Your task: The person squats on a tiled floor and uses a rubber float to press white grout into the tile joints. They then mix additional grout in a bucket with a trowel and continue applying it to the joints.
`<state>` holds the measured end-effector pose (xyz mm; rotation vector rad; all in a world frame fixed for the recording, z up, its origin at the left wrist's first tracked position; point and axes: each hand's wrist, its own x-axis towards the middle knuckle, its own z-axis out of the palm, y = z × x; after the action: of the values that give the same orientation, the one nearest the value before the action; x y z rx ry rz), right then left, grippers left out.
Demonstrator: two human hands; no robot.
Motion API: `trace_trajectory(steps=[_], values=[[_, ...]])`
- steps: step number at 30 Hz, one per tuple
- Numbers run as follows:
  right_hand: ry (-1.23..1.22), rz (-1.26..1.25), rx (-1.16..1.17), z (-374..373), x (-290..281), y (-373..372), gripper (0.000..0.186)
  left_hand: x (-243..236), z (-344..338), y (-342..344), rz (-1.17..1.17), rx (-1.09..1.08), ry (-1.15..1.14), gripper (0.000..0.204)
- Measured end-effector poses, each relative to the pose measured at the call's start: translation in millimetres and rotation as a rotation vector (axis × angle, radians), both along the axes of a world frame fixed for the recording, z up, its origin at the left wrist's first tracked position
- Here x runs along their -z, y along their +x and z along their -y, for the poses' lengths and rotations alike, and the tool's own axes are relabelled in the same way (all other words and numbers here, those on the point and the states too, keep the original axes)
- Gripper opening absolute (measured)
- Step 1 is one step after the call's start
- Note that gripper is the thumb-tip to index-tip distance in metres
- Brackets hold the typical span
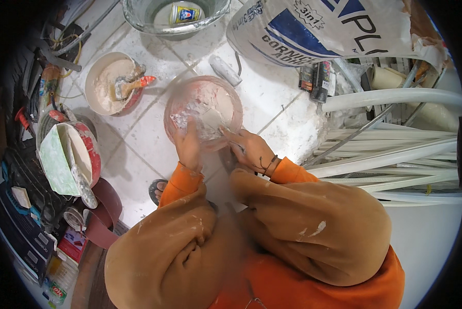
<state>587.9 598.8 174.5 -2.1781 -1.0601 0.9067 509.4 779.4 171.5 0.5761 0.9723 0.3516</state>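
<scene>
Head view | round pinkish bucket (170, 117) holding pale powder (221, 106): centre, on both hands' far side, no long axis | left hand (189, 148): near-left rim, grip unclear | right hand (250, 150): near-right rim, fingers bent, grip unclear | neither clearly nearer

Lettering on the packaging before us
We see bold dark lettering with a starburst badge on the white sack (313, 32), and a small printed label on the yellow-and-blue container (185, 14).
</scene>
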Motion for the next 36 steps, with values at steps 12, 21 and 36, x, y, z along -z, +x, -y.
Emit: trace_trajectory(steps=[12, 21, 36], values=[[0.036, 0.097, 0.044, -8, -14, 24, 0.064, 49, -7, -17, -0.037, 0.156, 0.397, 0.045], [-0.108, 0.189, -0.187, 3, -10, 11, 0.061, 50, -9, -31, -0.066, 0.086, 0.18, 0.037], [-0.09, 0.023, -0.176, -14, -22, 38, 0.047, 51, -20, -24, -0.165, 0.383, 0.767, 0.046]])
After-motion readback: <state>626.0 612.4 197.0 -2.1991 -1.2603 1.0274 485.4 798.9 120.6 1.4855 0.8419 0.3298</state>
